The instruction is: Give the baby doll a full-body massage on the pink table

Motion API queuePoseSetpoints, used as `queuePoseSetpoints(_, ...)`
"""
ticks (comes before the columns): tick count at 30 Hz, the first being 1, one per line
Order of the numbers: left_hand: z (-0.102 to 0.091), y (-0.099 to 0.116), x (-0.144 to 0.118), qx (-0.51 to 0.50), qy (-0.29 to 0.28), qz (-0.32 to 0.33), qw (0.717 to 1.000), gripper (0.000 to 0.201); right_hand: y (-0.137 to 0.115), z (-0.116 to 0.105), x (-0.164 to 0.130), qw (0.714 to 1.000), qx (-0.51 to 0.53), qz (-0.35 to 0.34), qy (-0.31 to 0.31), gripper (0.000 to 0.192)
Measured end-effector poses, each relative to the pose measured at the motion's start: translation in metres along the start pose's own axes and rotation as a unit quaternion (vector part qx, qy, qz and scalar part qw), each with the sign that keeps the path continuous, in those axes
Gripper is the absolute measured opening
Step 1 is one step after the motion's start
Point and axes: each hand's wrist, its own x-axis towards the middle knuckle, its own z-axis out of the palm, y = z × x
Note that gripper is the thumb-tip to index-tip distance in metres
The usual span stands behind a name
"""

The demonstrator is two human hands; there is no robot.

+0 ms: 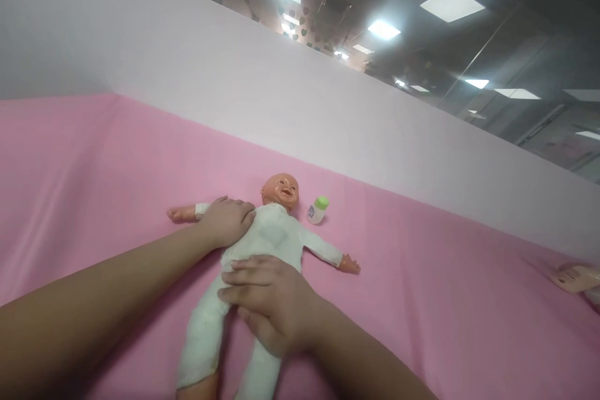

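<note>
A baby doll (270, 232) lies on its back, its cloth body white, with arms spread and a smooth plastic head. My left hand (228, 220) rests palm down over the doll's shoulder and upper arm, fingers laid along the top of its chest. Across the lower belly and hip lies my right hand (276, 300), its fingers stretched out and the thumb apart. Neither hand grips the doll visibly; both palms are hidden. Beside the doll's head is a small white bottle (317, 211) with a green cap. The doll's feet fall outside the view.
Pink padded sheeting (375, 306) covers the surface under the doll. A white padded wall (262, 94) rises behind it. At the far right edge sits a blurred pale item (575, 277). Ceiling lights show beyond the wall.
</note>
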Motion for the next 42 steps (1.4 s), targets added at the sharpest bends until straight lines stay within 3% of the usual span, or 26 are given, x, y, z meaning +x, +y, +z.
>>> queuePoseSetpoints(2, 0.002, 0.000, 0.001, 0.007, 0.004, -0.003, 1.000, 0.050, 0.007, -0.002, 0.005, 0.999, -0.030, 0.029, -0.016, 0.044)
queuePoseSetpoints(6, 0.002, 0.002, 0.000, 0.025, 0.001, 0.006, 1.000, 0.047, 0.045, -0.010, 0.007, 0.990, -0.067, 0.120, -0.017, 0.054)
queuePoseSetpoints(12, -0.004, -0.001, -0.005, 0.055, -0.012, 0.023, 0.998, 0.048, 0.080, -0.014, -0.006, 0.967, -0.070, 0.234, 0.068, 0.054)
queuePoseSetpoints(16, -0.014, -0.021, -0.010, 0.086, -0.037, 0.010, 0.996, 0.044, 0.081, -0.027, -0.020, 0.935, -0.055, 0.341, 0.086, 0.047)
queuePoseSetpoints(21, -0.034, -0.055, -0.010, 0.119, -0.041, -0.027, 0.992, 0.062, 0.090, -0.056, -0.049, 0.911, -0.066, 0.406, 0.017, 0.035)
queuePoseSetpoints(27, -0.047, -0.098, -0.005, 0.049, -0.034, -0.136, 0.989, 0.076, 0.122, -0.075, -0.092, 0.829, -0.047, 0.557, 0.025, 0.085)
queuePoseSetpoints(30, -0.048, -0.112, -0.004, -0.016, -0.055, -0.197, 0.979, 0.085, 0.135, -0.079, -0.107, 0.820, 0.014, 0.571, 0.034, 0.062)
queuePoseSetpoints(33, -0.049, -0.114, -0.004, -0.041, -0.060, -0.225, 0.972, 0.066, 0.144, -0.079, -0.111, 0.824, 0.032, 0.563, 0.061, 0.031)
queuePoseSetpoints(35, -0.051, -0.109, -0.005, -0.049, -0.037, -0.231, 0.971, 0.057, 0.148, -0.078, -0.111, 0.826, 0.032, 0.554, 0.100, 0.033)
queuePoseSetpoints(38, -0.054, -0.101, -0.006, -0.098, 0.023, -0.245, 0.964, 0.061, 0.151, -0.077, -0.111, 0.829, 0.087, 0.529, 0.158, 0.039)
queuePoseSetpoints(40, -0.056, -0.098, -0.007, -0.170, 0.050, -0.259, 0.949, 0.065, 0.154, -0.073, -0.114, 0.828, 0.163, 0.505, 0.181, 0.039)
queuePoseSetpoints(42, -0.056, -0.099, -0.007, -0.286, 0.075, -0.264, 0.918, 0.069, 0.160, -0.067, -0.118, 0.808, 0.253, 0.487, 0.212, 0.037)
